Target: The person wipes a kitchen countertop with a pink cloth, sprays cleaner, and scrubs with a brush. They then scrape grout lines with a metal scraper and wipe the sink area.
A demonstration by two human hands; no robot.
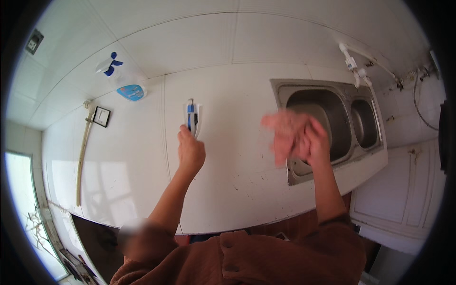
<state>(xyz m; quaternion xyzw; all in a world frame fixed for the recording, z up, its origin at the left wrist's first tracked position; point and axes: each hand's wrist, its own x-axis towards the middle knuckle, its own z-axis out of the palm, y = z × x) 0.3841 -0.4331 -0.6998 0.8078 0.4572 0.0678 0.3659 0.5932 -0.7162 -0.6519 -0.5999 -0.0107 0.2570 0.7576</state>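
My left hand (191, 149) grips the near end of a slim blue, white and black tool (191, 115), which looks like a utility knife, above the white countertop (228, 153). Its far end points toward the wall, and my fingers hide the near end. Over the left edge of the double-basin steel sink (342, 89), my right hand (316, 144) holds a crumpled pink cloth (288, 133). Motion blurs the cloth and the fingers, so their outlines run together.
A clear spray bottle (130, 92) with a blue trigger stands by the tiled wall. Left of it are a small black-framed square (102, 117) and a beige pipe (82, 160) along the counter. A white tap (351, 64) is mounted behind the sink. Dark specks mark the counter's front.
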